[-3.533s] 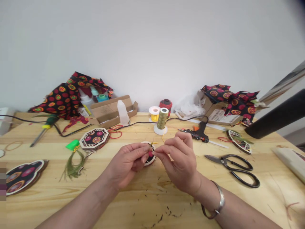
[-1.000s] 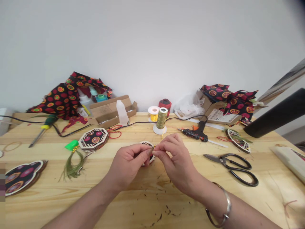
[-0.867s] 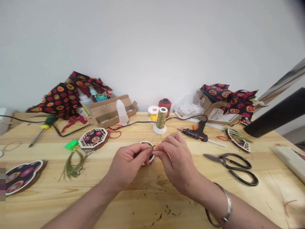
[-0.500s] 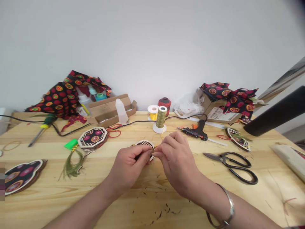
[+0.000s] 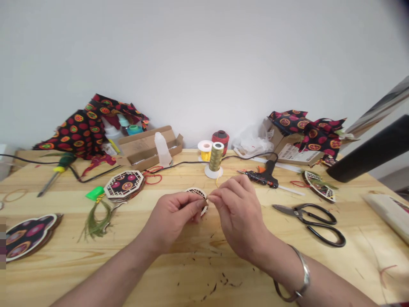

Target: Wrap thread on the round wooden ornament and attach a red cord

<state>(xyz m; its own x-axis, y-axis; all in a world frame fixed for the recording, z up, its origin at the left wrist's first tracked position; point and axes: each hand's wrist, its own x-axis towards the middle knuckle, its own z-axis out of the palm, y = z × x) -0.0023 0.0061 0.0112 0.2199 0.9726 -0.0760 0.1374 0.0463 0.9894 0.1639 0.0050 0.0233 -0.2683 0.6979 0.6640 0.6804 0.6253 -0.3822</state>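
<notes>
In the middle of the table my left hand (image 5: 175,219) is closed around the near side of a round wooden lattice ornament (image 5: 198,192). Its thumb and fingers hide much of the piece. My right hand (image 5: 239,219) pinches a thin yellow cord (image 5: 217,181) at the ornament's right edge, fingertips almost touching the left thumb. Part of the cord runs up behind the right knuckles toward the spools. A gold-green thread spool (image 5: 216,157) stands just beyond the hands, before a yellow cord spool (image 5: 205,152) and a red thread spool (image 5: 223,138).
Black-handled scissors (image 5: 313,217) and a glue gun (image 5: 263,175) lie to the right. On the left are an octagonal ornament (image 5: 125,185), a green tassel (image 5: 97,217), a screwdriver (image 5: 56,175) and a patterned plaque (image 5: 30,236). An open cardboard box (image 5: 143,149) stands behind.
My right fingertips have moved slightly up and away from the left thumb, leaving a small gap. The left hand has shifted a little, and more of the ornament's right edge shows.
</notes>
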